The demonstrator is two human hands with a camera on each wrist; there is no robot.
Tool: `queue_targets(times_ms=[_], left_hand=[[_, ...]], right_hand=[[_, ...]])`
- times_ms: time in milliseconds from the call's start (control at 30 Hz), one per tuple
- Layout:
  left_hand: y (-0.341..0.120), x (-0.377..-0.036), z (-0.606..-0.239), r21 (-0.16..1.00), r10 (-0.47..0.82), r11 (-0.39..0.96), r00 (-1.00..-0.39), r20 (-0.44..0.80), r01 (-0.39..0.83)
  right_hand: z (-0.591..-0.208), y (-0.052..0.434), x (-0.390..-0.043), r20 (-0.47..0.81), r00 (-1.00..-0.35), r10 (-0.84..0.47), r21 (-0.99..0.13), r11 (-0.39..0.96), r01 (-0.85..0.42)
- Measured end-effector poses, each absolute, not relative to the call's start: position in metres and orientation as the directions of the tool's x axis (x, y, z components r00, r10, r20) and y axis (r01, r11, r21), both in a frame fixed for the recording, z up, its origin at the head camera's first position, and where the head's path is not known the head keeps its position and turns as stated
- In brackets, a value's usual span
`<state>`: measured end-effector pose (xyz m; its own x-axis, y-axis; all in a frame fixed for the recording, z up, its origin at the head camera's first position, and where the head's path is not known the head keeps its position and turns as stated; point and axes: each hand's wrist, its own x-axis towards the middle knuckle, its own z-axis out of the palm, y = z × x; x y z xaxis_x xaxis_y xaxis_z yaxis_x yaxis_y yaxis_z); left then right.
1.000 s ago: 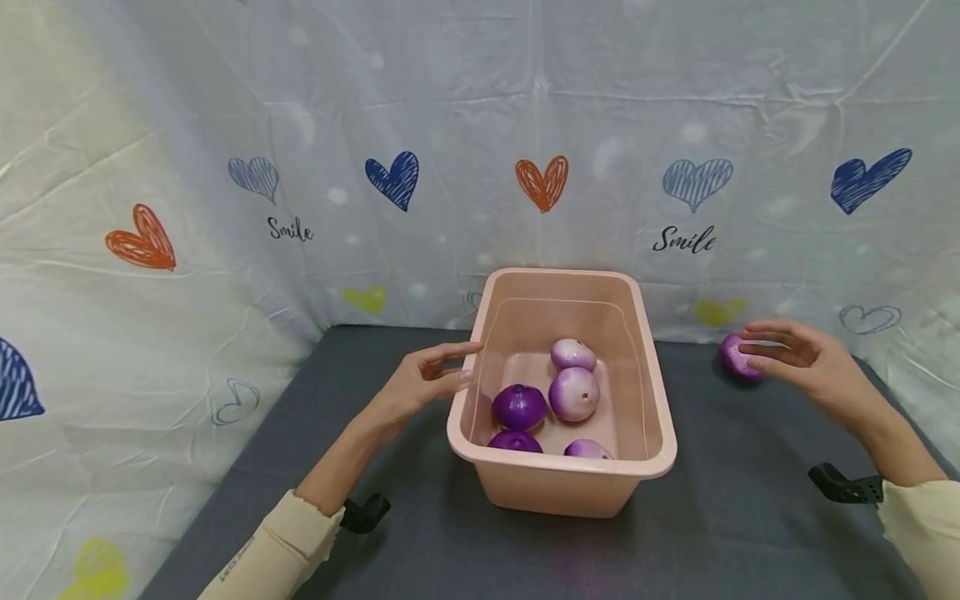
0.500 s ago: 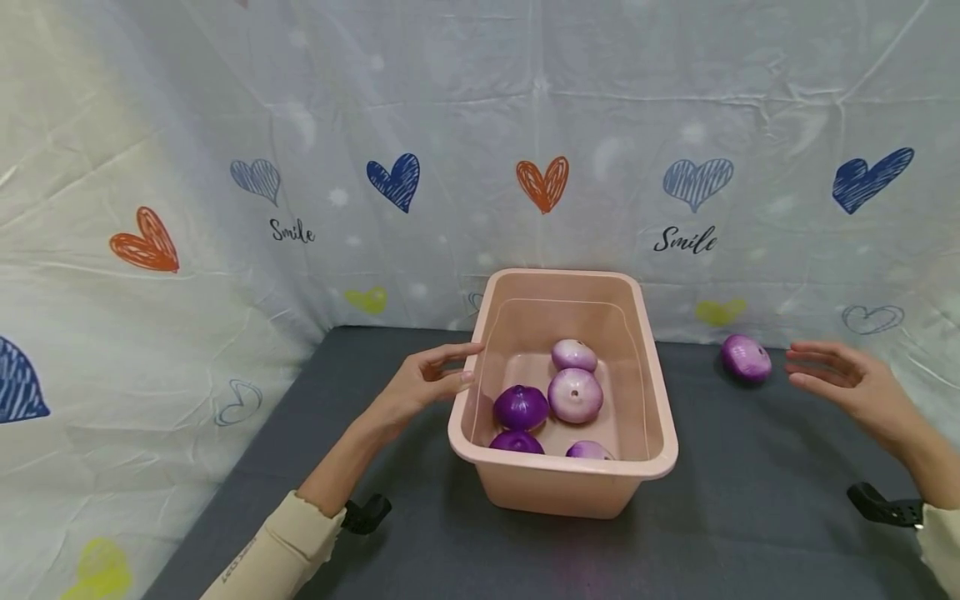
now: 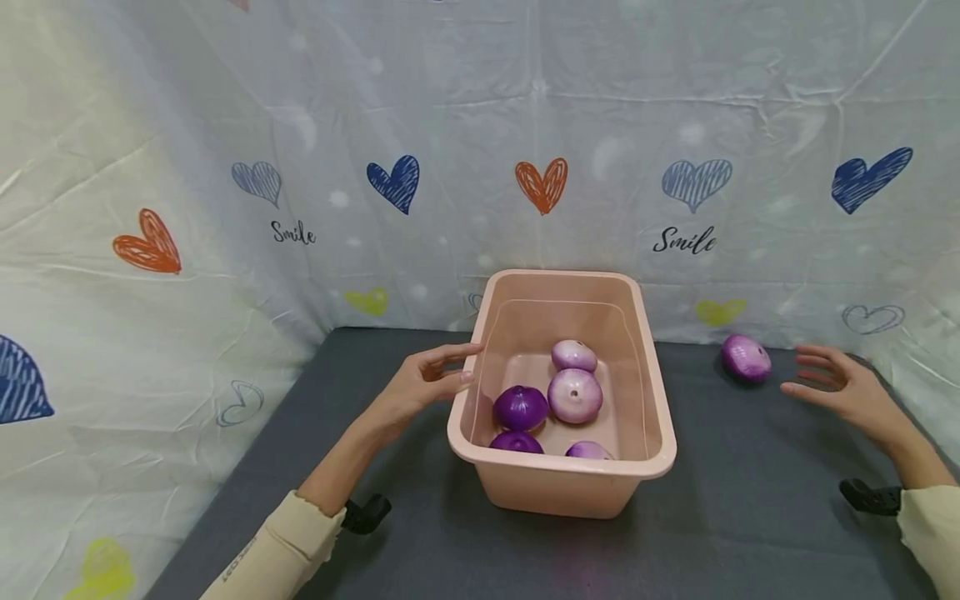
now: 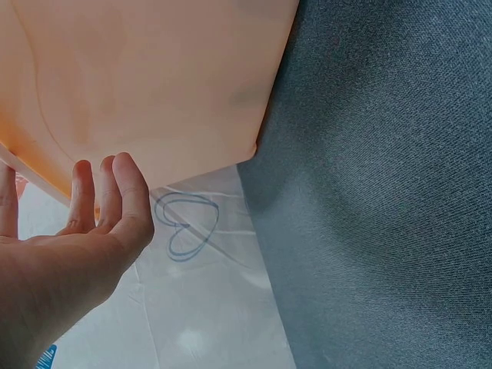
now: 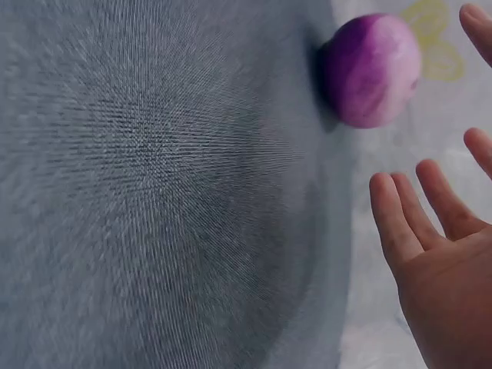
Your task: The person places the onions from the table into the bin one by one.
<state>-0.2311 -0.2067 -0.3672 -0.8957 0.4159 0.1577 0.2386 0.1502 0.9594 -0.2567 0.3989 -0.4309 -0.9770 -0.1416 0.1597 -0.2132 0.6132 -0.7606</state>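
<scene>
beside onion [image 3: 746,359], right hand [image 3: 843,390] now released, withdrawn; left hand [image 3: 420,385] unchanged, relaxed at bin [image 3: 561,482].

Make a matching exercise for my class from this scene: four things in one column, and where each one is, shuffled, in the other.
Things:
1. left hand
2. right hand
3. pink tub
4. lone purple onion

Places:
A. on the grey mat by the backdrop, outside the tub
B. at the tub's left rim, fingers straight
C. in the middle of the mat, holding five onions
D. open, just right of the lone onion, not touching it

Pairs: 1-B, 2-D, 3-C, 4-A
</scene>
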Motion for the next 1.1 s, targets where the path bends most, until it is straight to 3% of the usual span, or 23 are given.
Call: queue_targets(times_ms=[533,1100], left_hand=[[-0.206,-0.230,-0.364,0.960,0.410,0.158,-0.900,0.148,0.230],[-0.206,-0.231,-0.364,0.961,0.405,0.165,-0.904,0.141,0.223]], right_hand=[[-0.443,0.372,-0.297,0.095,-0.983,-0.154,-0.811,0.561,-0.166],[-0.457,0.353,-0.307,0.179,-0.984,0.020,-0.853,0.502,-0.145]])
